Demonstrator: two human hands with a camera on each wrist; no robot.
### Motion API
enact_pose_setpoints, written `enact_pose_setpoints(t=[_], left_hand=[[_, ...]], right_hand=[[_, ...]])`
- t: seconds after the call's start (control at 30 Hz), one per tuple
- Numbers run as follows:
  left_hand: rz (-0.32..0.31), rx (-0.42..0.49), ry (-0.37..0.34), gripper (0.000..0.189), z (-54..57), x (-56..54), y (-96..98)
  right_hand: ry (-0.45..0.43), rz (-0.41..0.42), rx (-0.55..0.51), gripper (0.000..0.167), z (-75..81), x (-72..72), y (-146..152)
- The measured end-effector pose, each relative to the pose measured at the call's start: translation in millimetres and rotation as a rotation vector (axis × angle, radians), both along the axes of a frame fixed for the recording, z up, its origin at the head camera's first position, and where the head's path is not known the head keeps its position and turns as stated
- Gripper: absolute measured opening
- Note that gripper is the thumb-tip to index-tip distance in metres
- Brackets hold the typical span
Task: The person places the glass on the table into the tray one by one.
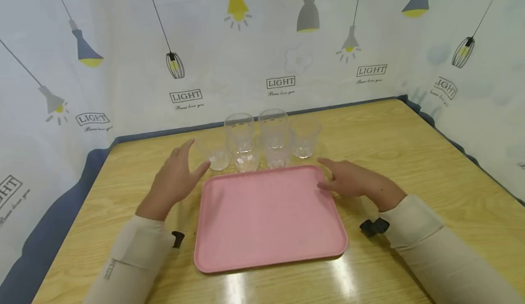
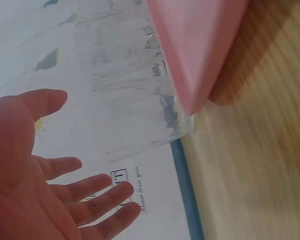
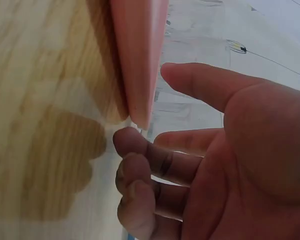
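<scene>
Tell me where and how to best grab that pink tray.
Take the pink tray by its left rim and right rim, around mid-length, left hand coming from the left, right hand from the right. It's wide and shallow with a raised edge, and the glasses crowd its far side, so gripping there seems awkward.

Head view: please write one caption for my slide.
Left hand and right hand flank the far corners of a pink rectangular tray, with clear tumblers behind it on a wood-grain table.
</scene>
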State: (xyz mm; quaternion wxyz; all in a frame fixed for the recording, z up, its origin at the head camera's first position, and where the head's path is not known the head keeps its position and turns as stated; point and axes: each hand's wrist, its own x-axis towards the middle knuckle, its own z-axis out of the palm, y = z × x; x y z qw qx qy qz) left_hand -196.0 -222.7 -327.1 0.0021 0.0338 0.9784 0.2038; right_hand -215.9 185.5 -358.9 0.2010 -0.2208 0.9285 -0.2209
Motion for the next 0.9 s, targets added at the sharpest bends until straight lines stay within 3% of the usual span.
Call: enact_pose_setpoints(t=[0.23, 0.4, 0.63, 0.9], left_hand=[[-0.016, 0.158, -0.053, 0.105, -2.8, -33.8, -0.9], [-0.018, 0.204, -0.140, 0.117, -5.7, -49.5, -4.8], [-0.027, 0.284, -0.214, 0.125, -15.4, -62.1, -3.2], [0.006, 0.258, -0.198, 0.122, -17.9, -66.1, 7.6]], right_hand=[[-0.013, 0.014, -0.012, 0.080, -4.7, -6.1, 4.6], [-0.087, 0.011, -0.079, 0.078, -7.9, -5.3, 4.9], [-0.142, 0.004, -0.108, 0.074, -15.4, -5.5, 4.0], [-0.171, 0.012, -0.145, 0.074, -16.4, -7.2, 4.8]])
